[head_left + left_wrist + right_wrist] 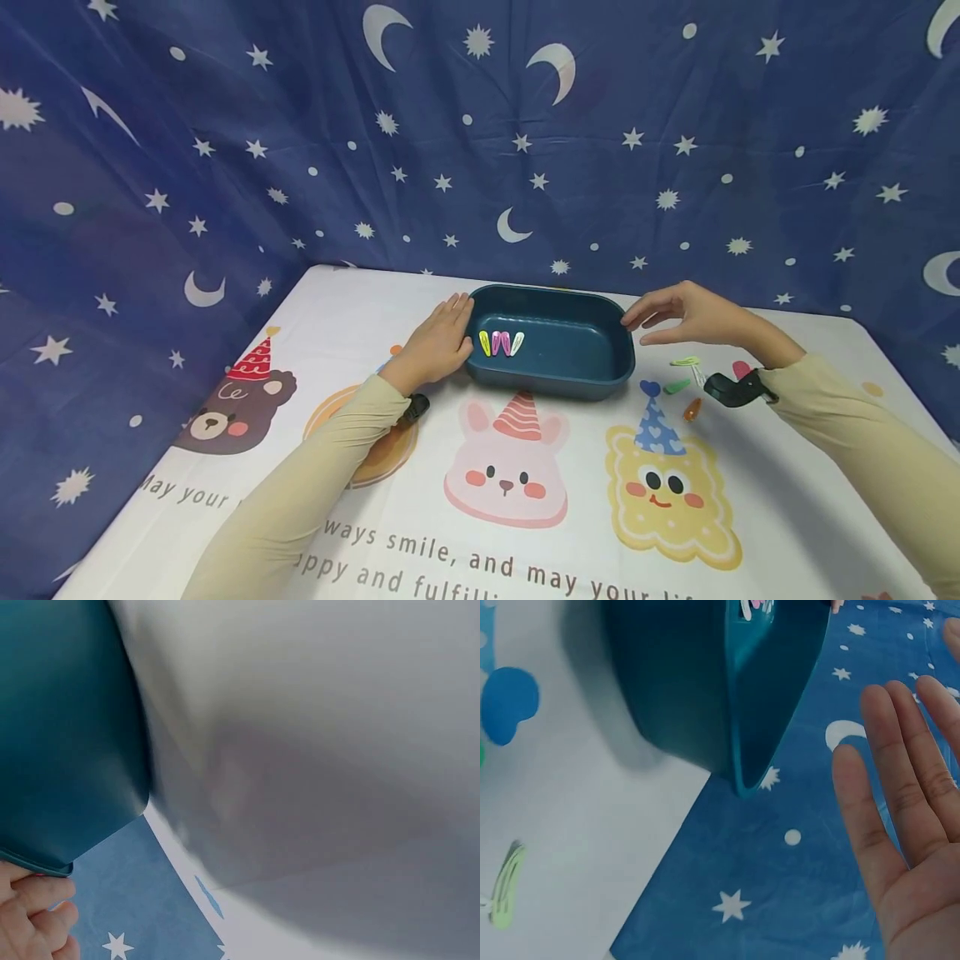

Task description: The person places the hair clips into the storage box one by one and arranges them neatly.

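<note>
A dark teal plastic box (555,387) stands on the table with several snap hair clips lying in a row inside its left part: a yellow clip (485,342), two pink clips (506,342) and a whitish clip (517,342). My left hand (435,346) rests against the box's left end, fingers extended along the wall; in the left wrist view its fingers (45,900) touch the rim. By the right end, my right hand (693,317) hovers with fingers loosely extended and holds nothing. The right wrist view shows its palm (922,900) apart from the box.
Right of the box lie a light green clip (686,362), a white clip (699,376), a darker green clip (677,386) and an orange clip (692,409), near the right wrist's black strap (738,388). A blue star-patterned curtain (480,150) hangs behind the printed tablecloth (585,492).
</note>
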### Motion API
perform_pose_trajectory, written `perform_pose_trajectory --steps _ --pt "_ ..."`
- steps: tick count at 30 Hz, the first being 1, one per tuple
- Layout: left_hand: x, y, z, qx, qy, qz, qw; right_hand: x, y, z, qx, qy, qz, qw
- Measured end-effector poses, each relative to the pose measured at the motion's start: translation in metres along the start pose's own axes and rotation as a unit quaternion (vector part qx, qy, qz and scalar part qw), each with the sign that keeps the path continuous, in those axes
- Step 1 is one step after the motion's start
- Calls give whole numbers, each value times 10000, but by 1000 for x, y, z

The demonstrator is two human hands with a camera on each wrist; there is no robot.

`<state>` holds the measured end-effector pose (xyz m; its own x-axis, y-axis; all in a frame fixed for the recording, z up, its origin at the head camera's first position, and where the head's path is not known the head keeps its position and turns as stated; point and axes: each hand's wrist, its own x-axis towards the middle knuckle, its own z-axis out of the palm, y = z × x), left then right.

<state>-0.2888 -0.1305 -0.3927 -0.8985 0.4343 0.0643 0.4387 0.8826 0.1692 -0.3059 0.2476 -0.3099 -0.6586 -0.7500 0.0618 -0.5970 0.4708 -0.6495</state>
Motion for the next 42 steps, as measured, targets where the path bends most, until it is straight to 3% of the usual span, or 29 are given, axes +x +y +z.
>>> perform_pose_trajectory --steps 7,13,21,30,42 --pt "0 3 -2 55 -75 -197 9998 -17 8 1 -13 186 236 9995" --pt "0 8 0 132 -161 -376 9991 -30 11 1 -9 306 129 9994" --pt "-1 7 3 97 -154 -395 9991 -45 18 1 -12 381 222 9990" --pt "-1 7 3 142 -67 -312 9994 -61 31 7 -74 446 686 9966" --pt "1 10 1 204 8 -275 9994 -77 51 13 129 603 746 9953"
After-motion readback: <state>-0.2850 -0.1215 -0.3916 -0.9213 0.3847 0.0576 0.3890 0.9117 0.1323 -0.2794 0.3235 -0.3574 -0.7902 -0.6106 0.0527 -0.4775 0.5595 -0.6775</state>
